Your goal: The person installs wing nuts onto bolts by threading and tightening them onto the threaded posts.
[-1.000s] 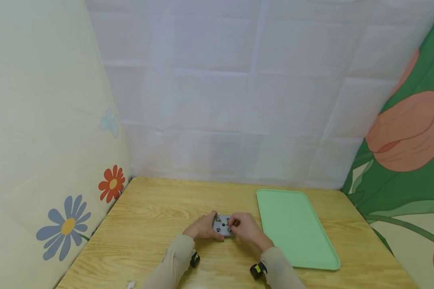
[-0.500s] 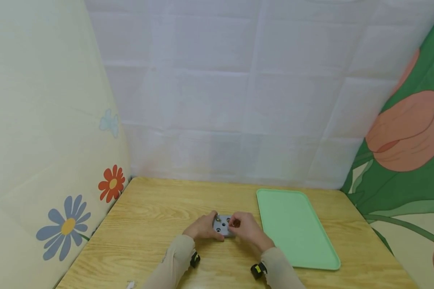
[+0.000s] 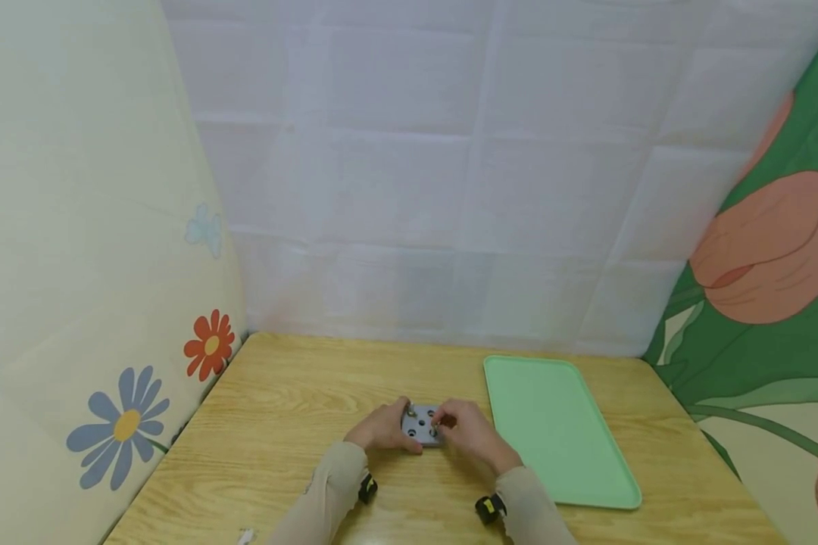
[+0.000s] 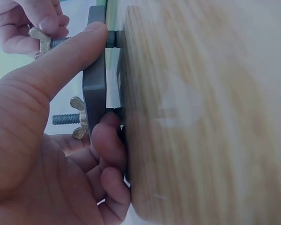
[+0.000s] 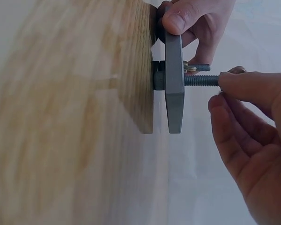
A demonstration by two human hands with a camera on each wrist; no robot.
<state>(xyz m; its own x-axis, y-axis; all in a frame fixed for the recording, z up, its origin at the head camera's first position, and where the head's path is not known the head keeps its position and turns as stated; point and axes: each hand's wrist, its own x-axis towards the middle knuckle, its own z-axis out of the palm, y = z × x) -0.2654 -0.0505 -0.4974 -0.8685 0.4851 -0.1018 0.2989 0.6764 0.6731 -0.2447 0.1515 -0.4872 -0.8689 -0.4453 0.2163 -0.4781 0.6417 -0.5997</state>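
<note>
A gray plate point(image 3: 420, 430) is found low over the table point(image 3: 300, 393), left of the green tray point(image 3: 560, 435). It is kept a little off the wood, with bolt heads seen under it. Through it, one bolt point(image 4: 64, 119) is stuck up beside the left hand point(image 3: 382, 428), and its gold nut point(image 4: 78, 117) is seated against the plate. The other bolt point(image 5: 201, 81) is topped by a wing nut point(image 4: 45, 42). The plate is gripped at its side by the left hand, with the thumb on one edge and the fingers bent under. The wing nut is pinched by the thumb and finger of the right hand point(image 3: 469, 431), and the other fingers are bent.

The plate is likely to be hard, stiff and not easy to break, and maybe a bit heavy for its size. It is best held by its edges, so the holes are left free. The nut may be slippery, and is best taken by its two wings.

Most of the wing nut is hidden by fingers in the right wrist view. By the near edge, a white scrap point(image 3: 246, 537) is cut off and cannot be made out.
</note>
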